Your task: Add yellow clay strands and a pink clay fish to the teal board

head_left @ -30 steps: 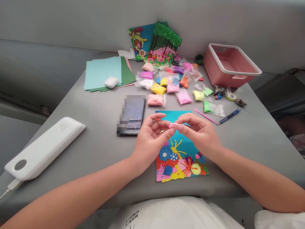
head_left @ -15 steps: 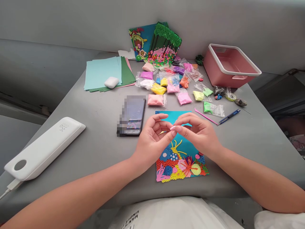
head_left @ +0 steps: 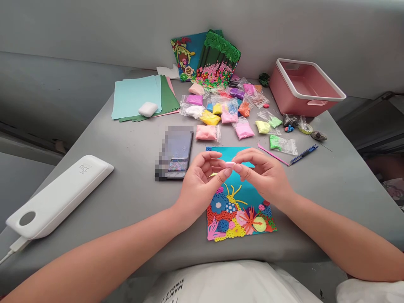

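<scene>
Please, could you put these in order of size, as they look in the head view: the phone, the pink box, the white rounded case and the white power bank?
1. White power bank and pink box: unsure which; the power bank is nearer the camera.
2. Phone
3. White rounded case

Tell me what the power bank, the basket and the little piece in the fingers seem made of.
Power bank: probably smooth plastic, with soft highlights.

Basket: likely pink plastic; its walls look molded, its rim white.

Little piece: perhaps soft clay, pale pink and matte.
</scene>
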A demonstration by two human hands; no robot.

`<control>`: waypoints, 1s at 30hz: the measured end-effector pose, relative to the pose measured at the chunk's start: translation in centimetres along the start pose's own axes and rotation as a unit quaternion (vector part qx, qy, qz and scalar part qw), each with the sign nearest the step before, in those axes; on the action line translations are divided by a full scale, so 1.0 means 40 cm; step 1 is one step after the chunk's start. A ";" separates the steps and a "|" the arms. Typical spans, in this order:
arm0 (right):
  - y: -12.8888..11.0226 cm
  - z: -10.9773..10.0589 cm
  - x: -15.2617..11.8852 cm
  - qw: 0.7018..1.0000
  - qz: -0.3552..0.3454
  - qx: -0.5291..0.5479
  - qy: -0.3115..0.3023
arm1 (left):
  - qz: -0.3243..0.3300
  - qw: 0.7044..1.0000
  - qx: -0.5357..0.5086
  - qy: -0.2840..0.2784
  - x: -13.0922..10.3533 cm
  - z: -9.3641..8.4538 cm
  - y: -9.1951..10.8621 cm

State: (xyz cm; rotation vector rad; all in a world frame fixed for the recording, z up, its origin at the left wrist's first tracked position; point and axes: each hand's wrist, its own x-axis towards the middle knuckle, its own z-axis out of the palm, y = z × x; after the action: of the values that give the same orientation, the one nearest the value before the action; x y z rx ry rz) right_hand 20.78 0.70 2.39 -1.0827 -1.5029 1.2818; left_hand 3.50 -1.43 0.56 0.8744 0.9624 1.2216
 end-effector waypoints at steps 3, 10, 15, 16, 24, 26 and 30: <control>-0.002 0.001 -0.002 0.999 0.012 -0.036 0.002 | 0.006 1.000 0.003 0.018 0.002 0.003 0.002; 0.005 -0.003 -0.002 0.999 0.018 -0.050 -0.009 | 0.014 1.000 0.024 0.007 0.001 0.005 0.007; 0.004 -0.006 -0.003 0.998 0.029 -0.047 0.007 | 0.026 0.999 0.034 0.008 -0.001 0.007 0.005; 0.003 -0.005 -0.004 0.999 0.030 -0.042 0.008 | 0.022 0.999 0.035 0.009 -0.002 0.008 0.005; 0.010 0.001 0.002 0.999 0.042 -0.003 0.021 | -0.062 0.998 0.014 -0.017 -0.006 0.001 0.009; 0.009 0.000 0.001 0.999 0.036 -0.010 0.018 | -0.067 0.998 0.013 -0.012 -0.004 -0.001 0.009; 0.005 -0.006 -0.004 0.996 -0.027 -0.083 0.014 | -0.074 0.997 0.004 0.001 0.005 -0.004 0.006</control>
State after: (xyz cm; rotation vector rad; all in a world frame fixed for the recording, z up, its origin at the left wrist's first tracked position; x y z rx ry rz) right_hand 21.06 0.62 2.20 -1.1536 -1.6293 1.1148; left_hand 3.27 -1.21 0.70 0.7938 1.0162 1.0919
